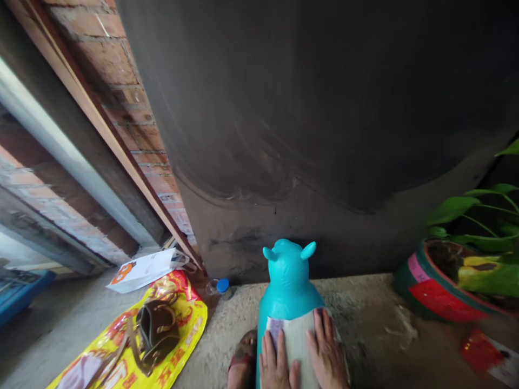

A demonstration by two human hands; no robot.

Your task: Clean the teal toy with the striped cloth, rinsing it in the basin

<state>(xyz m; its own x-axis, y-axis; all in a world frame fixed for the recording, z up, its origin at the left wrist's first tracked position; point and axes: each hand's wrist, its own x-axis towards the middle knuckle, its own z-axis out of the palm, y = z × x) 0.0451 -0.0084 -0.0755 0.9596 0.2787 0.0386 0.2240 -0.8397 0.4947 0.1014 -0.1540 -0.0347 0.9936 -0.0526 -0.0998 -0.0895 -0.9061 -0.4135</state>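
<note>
A turquoise inflatable animal toy (288, 281) with two small ears stands on the concrete floor in front of me, its head facing the dark wall. A pale cloth or paper sheet (298, 340) lies across its back. My left hand (277, 363) and my right hand (326, 354) press flat on that sheet, side by side, fingers spread and pointing away from me. Neither hand grips anything. A foot in a red sandal (242, 361) shows just left of the toy.
A yellow-and-red printed bag (178, 337) lies on the floor at left with a brown handbag (156, 330) on it. Behind it are a white paper bag (146, 268) and a blue-capped bottle (221, 286). A potted plant (446, 286) stands at right, a brick pillar (133, 113) at left.
</note>
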